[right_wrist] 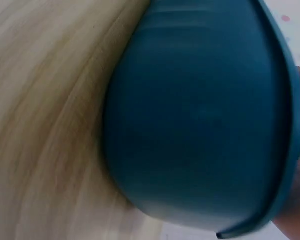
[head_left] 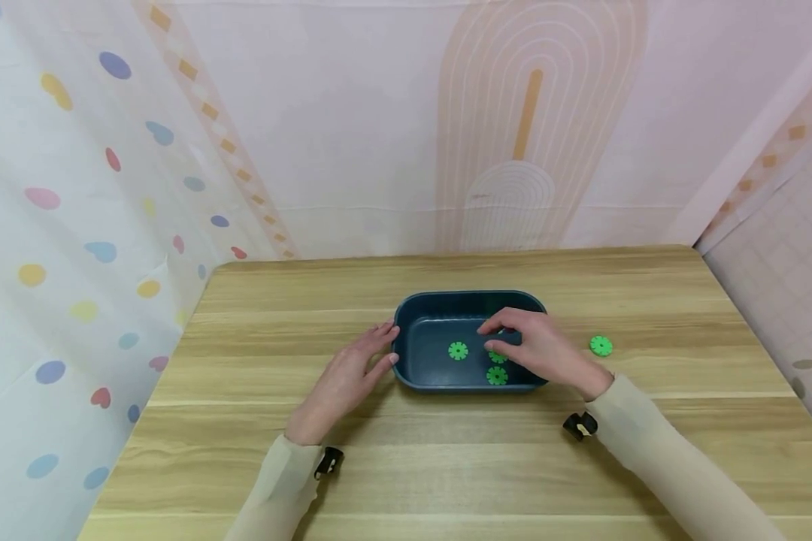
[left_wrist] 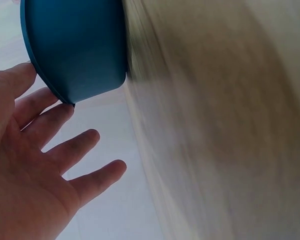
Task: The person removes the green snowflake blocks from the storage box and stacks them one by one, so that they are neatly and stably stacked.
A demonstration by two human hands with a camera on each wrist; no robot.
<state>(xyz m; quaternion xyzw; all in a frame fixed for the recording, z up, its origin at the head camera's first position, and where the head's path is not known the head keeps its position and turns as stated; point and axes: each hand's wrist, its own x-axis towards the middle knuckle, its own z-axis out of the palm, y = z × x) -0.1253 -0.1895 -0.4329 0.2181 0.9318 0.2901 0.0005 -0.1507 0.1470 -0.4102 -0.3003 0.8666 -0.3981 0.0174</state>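
A dark blue rectangular basin [head_left: 433, 388] with rounded corners stands on the table. My left hand [head_left: 341, 383] is at its left end, thumb and fingertips at the rim; the left wrist view shows the fingers [left_wrist: 85, 145] spread, two of them free of the basin [left_wrist: 77, 50]. Over the basin's right half hangs my right hand [head_left: 537, 347], thumb and index finger apart with nothing visible between them. On the basin floor lie a green snowflake disc [head_left: 458, 351], a second green disc [head_left: 497, 376] and a third disc [head_left: 497, 358], partly hidden under the right hand.
Another green disc [head_left: 601, 346] lies on the wooden table [head_left: 446, 466] to the right of the basin. Patterned curtains [head_left: 352, 135] hang behind and at the sides of the table. Both sleeves carry a black clip [head_left: 580, 426] near the wrist.
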